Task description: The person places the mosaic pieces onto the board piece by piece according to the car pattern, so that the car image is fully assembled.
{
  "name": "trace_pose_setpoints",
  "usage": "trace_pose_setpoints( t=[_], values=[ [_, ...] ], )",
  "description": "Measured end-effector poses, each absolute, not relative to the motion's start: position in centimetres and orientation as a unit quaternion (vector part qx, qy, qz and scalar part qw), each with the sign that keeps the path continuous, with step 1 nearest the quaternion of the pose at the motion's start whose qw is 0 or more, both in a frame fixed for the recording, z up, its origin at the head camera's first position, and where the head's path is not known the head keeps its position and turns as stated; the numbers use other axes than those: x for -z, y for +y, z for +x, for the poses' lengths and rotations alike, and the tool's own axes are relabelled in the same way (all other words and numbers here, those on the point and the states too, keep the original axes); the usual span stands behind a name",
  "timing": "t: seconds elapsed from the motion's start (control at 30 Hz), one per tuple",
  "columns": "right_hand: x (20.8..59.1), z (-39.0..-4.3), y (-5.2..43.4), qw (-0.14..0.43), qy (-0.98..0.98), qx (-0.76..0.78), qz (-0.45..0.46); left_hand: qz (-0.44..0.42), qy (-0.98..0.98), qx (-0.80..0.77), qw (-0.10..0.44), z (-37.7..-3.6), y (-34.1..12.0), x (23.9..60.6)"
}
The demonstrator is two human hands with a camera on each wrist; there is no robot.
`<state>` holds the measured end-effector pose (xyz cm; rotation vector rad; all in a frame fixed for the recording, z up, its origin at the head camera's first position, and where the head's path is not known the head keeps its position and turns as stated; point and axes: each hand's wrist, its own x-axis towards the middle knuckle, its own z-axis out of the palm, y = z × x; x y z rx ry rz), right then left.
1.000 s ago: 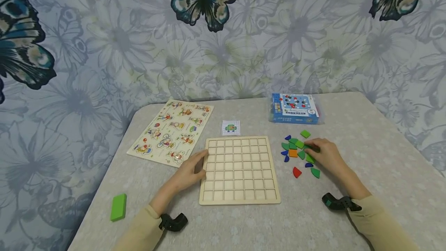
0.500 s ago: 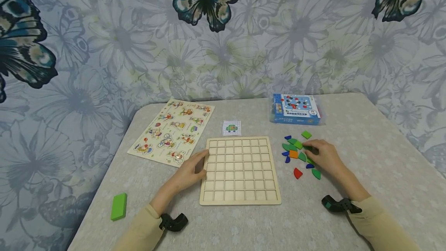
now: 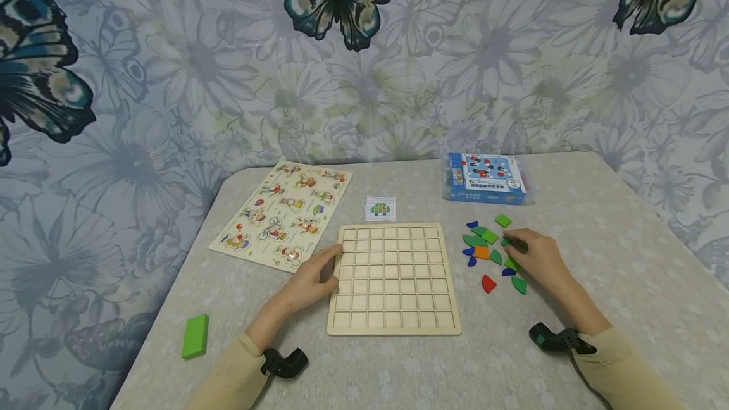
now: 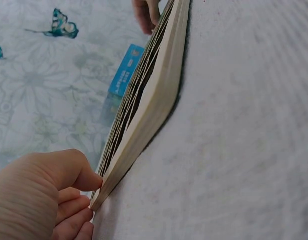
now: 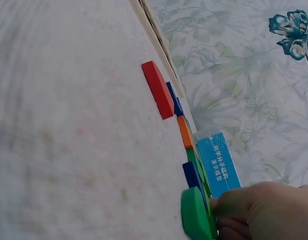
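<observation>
Evidently nothing is placed yet: the wooden grid board (image 3: pixel 393 277) lies bare, its edge touched by the left hand's (image 3: pixel 310 280) relaxed fingers, while the right hand's (image 3: pixel 538 261) curled fingers pinch a green tile (image 3: pixel 509 243) among the loose coloured pieces (image 3: pixel 484 252).

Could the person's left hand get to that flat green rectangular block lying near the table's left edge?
Probably yes. The left hand rests against the left edge of the wooden grid board, and the flat green rectangular block lies on the same side of the grey speckled table, with only bare tabletop between them.

Wooden grid board (image 3: pixel 393 278) flat on table, cells empty; coloured tiles (image 3: pixel 491 253) scattered loose just right.
</observation>
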<state>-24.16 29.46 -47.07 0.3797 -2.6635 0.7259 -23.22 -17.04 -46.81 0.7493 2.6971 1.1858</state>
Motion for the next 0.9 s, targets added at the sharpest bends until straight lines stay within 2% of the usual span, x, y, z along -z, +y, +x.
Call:
trace_pose_setpoints(
  t=[0.57, 0.9],
  values=[
    [47.0, -24.1, 29.1, 0.179, -0.935, -0.279, 0.128, 0.253, 0.886, -0.387, 0.040, -23.4, -17.0, 47.1],
    [44.0, -24.0, 27.5, 0.174, -0.924, -0.314, 0.134, 0.256, 0.884, -0.389, 0.038, -23.2, -17.1, 47.0]
  ],
)
